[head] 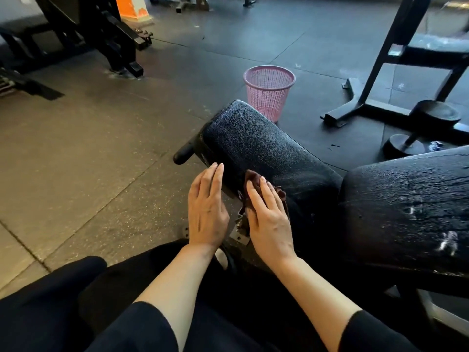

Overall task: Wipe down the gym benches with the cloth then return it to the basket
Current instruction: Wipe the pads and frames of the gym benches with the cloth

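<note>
My right hand [269, 219] lies flat on the dark reddish-brown cloth [256, 181], fingers [253, 193] straight and close together, pressing it onto the near end of the black padded seat of the worktop [258, 146]. The cloth is bunched under my palm; a fold of it shows past my fingertips and another edge shows to the right of my hand. My left hand [206, 209] holds nothing: its fingers are straight and together, the tips resting on the left edge of the same pad, just beside the cloth but not touching it.

Beyond the far end of the pad stands a pink mesh basket [269, 91] on the floor, upright; I can see nothing inside it through the mesh. It is well apart from the cloth, with the length of the pad between them.

The pad's surface is textured, glossy black. To its right sits a second, wider black pad [411, 204] with worn, scuffed patches. The floor [83, 158] is dark speckled rubber tiles with visible seams. A black steel frame [396, 59] stands at the far right with a round weight [403, 146] near its foot, more black equipment [101, 34] stands at the far left, and something orange [132, 7] is at the top. My dark-trousered knees fill the bottom of the view
</note>
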Action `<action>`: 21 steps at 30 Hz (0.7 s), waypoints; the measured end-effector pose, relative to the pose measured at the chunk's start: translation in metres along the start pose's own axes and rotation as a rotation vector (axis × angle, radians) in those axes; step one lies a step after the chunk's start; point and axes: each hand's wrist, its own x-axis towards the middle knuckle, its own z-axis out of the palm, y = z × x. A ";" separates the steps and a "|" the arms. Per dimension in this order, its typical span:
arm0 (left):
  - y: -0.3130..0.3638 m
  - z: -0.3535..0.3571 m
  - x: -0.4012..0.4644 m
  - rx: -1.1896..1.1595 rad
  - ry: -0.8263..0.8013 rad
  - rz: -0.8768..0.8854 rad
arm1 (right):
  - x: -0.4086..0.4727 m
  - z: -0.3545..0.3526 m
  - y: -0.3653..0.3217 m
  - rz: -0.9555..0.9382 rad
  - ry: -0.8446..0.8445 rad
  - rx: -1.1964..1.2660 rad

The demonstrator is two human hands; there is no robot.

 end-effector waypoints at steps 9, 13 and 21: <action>0.000 -0.005 -0.005 0.007 0.006 -0.049 | 0.022 -0.006 -0.006 -0.184 -0.125 0.012; 0.014 -0.012 -0.004 -0.021 0.021 -0.043 | -0.011 -0.024 0.019 -0.150 -0.125 0.141; 0.071 -0.016 0.005 -0.501 -0.225 -0.097 | 0.025 -0.086 0.005 0.287 0.151 0.655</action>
